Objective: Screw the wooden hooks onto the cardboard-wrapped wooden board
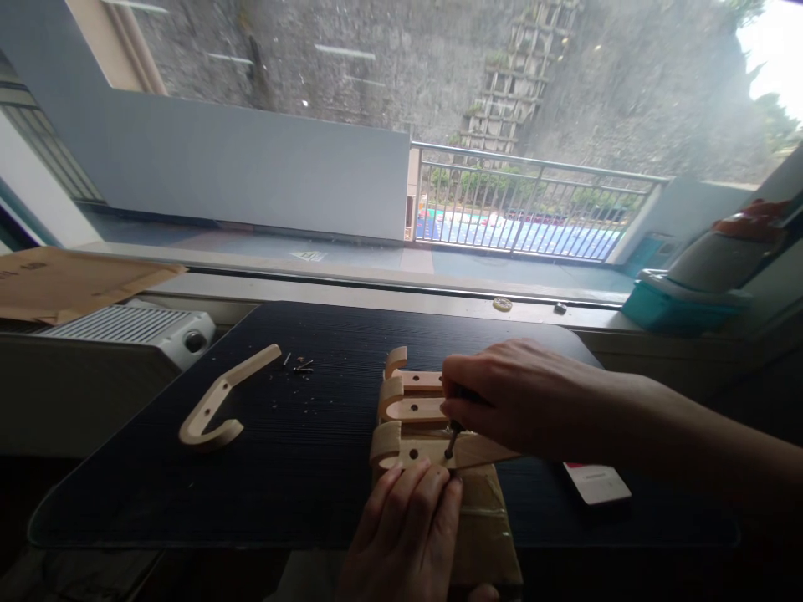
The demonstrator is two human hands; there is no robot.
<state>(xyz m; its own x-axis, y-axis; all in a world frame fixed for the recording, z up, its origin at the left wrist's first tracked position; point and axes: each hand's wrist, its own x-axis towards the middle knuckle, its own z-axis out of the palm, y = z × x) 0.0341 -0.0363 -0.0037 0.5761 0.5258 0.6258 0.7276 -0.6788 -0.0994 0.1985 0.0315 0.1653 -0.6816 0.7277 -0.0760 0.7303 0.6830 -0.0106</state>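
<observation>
My right hand point(508, 393) is closed around a screwdriver point(455, 433), whose handle is mostly hidden in the fist. Its shaft points down into a hole of the nearest wooden hook point(430, 451). My left hand point(407, 522) grips that hook's near edge, fingertips pressed together against the wood. Two more wooden hooks point(428, 409) lie parallel behind it, partly covered by my right hand. All three rest across a block wrapped in brown tape point(483, 510). A loose wooden hook point(210, 405) with two holes lies on the left of the dark table.
Several screws point(303, 368) and small shavings lie on the dark table point(301, 493). A white card point(595, 483) sits to the right. A tape roll point(502, 304) and a teal box point(681, 305) stand on the windowsill. At left, a brown envelope point(81, 280) covers part of a radiator point(138, 326).
</observation>
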